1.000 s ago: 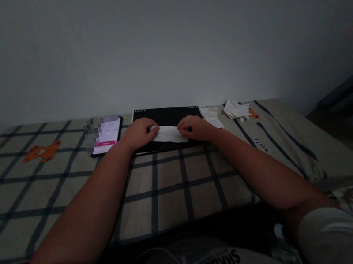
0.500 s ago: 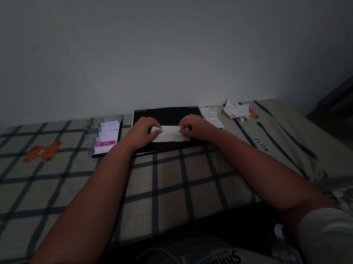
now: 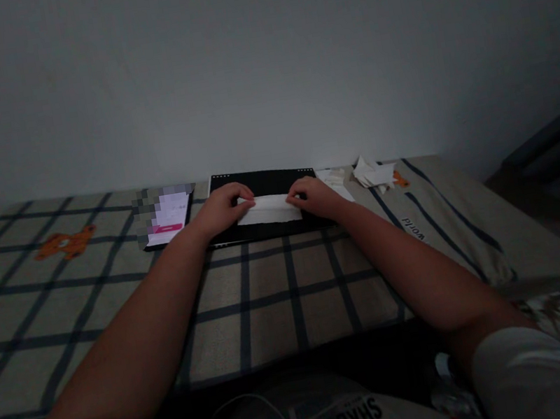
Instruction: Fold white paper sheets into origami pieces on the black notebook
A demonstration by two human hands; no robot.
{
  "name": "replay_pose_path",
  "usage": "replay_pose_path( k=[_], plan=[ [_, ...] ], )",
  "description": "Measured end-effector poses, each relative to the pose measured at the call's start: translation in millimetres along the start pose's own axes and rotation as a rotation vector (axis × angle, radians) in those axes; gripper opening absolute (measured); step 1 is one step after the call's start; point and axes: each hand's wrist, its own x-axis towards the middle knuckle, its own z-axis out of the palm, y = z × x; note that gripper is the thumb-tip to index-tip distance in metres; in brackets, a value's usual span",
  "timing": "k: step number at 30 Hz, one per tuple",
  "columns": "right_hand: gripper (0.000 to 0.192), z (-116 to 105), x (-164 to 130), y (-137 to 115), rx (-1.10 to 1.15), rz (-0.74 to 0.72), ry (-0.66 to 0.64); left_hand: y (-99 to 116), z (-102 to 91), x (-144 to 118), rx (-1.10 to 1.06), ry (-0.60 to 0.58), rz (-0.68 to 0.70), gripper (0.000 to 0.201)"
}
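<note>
A white strip of tissue paper (image 3: 270, 211) lies over a flat black notebook or board (image 3: 262, 182) on the table. At its upper left corner my left hand (image 3: 226, 207) pinches the edge between thumb and fingers. My right hand (image 3: 313, 197) pinches the upper right edge the same way. The tissue's top edge runs between both hands, and its lower edge rests near the front of the black surface. Part of the notebook is hidden under my hands and the tissue.
Left of the notebook lies a tablet or phone (image 3: 175, 215) with a lit screen. Crumpled white tissue (image 3: 373, 173) and a flatter white piece (image 3: 336, 179) lie to the right. A checked cloth (image 3: 272, 295) covers the table; behind it stands a wall (image 3: 257, 64).
The tissue's top edge now sits slightly higher and straighter between my hands. My right hand has shifted up a little; both hands keep their pinch.
</note>
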Motion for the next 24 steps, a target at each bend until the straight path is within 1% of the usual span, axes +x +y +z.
replay_pose_path(
  k=[5, 8, 10, 12, 14, 15, 16, 19, 22, 24],
  plan=[
    [0.014, -7.6, -0.4, -6.9, 0.015, -0.007, 0.073, 1.0, -0.2, -0.6, -0.028, -0.008, -0.135, 0.021],
    [0.013, -11.6, -1.4, -12.6, 0.041, -0.02, 0.121, 5.1, -0.7, -1.1, -0.103, -0.046, -0.151, 0.028],
    [0.014, -12.8, -1.8, -16.3, 0.064, -0.045, 0.147, 11.6, -1.4, -1.7, -0.141, -0.098, -0.151, 0.038],
    [0.014, -13.0, -1.7, -20.0, 0.094, -0.068, 0.161, 20.9, -1.8, -2.2, -0.086, -0.152, -0.158, 0.043],
    [0.015, -12.5, -1.4, -24.0, 0.123, -0.084, 0.158, 31.3, -1.0, -2.4, 0.032, -0.178, -0.103, 0.034],
    [0.015, -12.2, -1.3, -26.1, 0.136, -0.093, 0.152, 36.1, 0.1, -2.3, 0.081, -0.162, -0.06, 0.03],
    [0.015, -11.9, -1.2, -28.2, 0.15, -0.102, 0.146, 40.2, 1.5, -2.2, 0.12, -0.155, -0.041, 0.03],
    [0.016, -10.8, -1.4, -33.8, 0.185, -0.126, 0.147, 46.5, 6.5, -1.8, 0.16, -0.124, -0.033, 0.035],
    [0.016, -8.3, -1.8, -35.1, 0.228, -0.07, 0.181, 43.9, 11.0, -1.2, 0.115, -0.137, -0.091, 0.035],
    [0.025, -5.4, -1.5, -32.7, 0.286, 0.027, 0.224, 40.3, 13.4, -0.7, 0.08, -0.114, -0.145, 0.034]
  ],
)
